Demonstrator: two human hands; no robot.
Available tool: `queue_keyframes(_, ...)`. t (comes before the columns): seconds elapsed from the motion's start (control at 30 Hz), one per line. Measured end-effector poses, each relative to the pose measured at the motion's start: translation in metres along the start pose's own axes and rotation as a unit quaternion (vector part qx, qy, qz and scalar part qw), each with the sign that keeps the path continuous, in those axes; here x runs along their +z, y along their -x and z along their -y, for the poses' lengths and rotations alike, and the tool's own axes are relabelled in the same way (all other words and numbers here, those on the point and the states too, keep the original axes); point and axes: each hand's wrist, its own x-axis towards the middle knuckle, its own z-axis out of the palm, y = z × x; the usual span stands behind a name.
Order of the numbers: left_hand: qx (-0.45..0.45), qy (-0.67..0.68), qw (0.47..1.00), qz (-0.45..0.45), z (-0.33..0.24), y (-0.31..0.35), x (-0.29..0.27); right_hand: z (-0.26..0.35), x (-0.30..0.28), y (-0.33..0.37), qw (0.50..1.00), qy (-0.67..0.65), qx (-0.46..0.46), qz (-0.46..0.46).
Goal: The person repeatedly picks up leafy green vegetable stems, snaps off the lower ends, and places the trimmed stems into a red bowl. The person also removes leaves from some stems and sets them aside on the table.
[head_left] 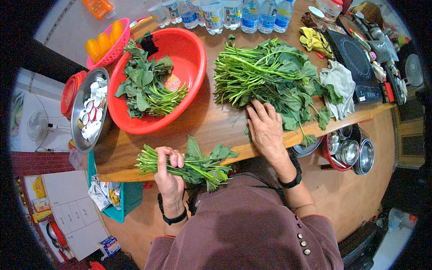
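- Left hand (pixel 170 175), lower left of centre, closes around a leafy bunch (pixel 198 169): stems (pixel 146 160) jut left, leaves (pixel 212 155) right.
- Right hand (pixel 266 130) touches the greens pile (pixel 270 72), upper centre-right; cannot tell its grip.

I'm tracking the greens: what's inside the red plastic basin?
The red plastic basin holds leafy greens, with an unclear dark item by its rim. A pinkish patch shows beside the greens; the bottom underneath them is covered.
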Motion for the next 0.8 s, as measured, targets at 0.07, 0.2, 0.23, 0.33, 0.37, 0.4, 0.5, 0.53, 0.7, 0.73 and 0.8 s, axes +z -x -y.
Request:
queue_keyframes(0.07, -0.009, 0.013, 1.000, -0.012, 0.003, 0.000, 0.001, 0.001, 0.000, 0.000, 1.000, 0.001, 0.009, 0.020)
queue_keyframes(0.2, -0.009, 0.054, 0.998, -0.005, 0.009, -0.003, 0.004, 0.007, -0.012, 0.004, 0.993, -0.110, -0.002, 0.030)
queue_keyframes(0.23, -0.019, 0.030, 0.999, -0.008, 0.010, -0.003, 0.005, 0.008, -0.016, 0.004, 0.989, -0.147, -0.015, 0.029)
queue_keyframes(0.33, -0.044, -0.030, 0.999, 0.000, 0.014, 0.000, 0.014, 0.017, -0.024, 0.005, 0.957, -0.283, -0.055, 0.023)
queue_keyframes(0.37, -0.048, -0.056, 0.997, 0.020, 0.016, 0.000, 0.017, 0.023, -0.028, 0.008, 0.950, -0.304, -0.050, 0.053)
queue_keyframes(0.4, -0.053, -0.096, 0.994, 0.024, 0.018, 0.003, 0.022, 0.029, -0.031, 0.009, 0.943, -0.322, -0.058, 0.062)
queue_keyframes(0.5, -0.078, -0.163, 0.982, 0.058, 0.023, 0.005, 0.032, 0.045, -0.036, 0.012, 0.928, -0.354, -0.099, 0.068)
queue_keyframes(0.53, -0.086, -0.179, 0.978, 0.061, 0.026, 0.005, 0.034, 0.049, -0.037, 0.012, 0.922, -0.365, -0.109, 0.071)
queue_keyframes(0.7, -0.089, -0.147, 0.984, 0.042, 0.035, 0.006, 0.041, 0.059, -0.044, 0.014, 0.904, -0.404, -0.119, 0.068)
queue_keyframes(0.73, -0.087, -0.165, 0.982, 0.031, 0.035, 0.008, 0.041, 0.060, -0.044, 0.015, 0.901, -0.411, -0.121, 0.071)
queue_keyframes(0.8, -0.083, -0.185, 0.979, 0.019, 0.035, 0.009, 0.041, 0.059, -0.043, 0.016, 0.902, -0.407, -0.122, 0.077)
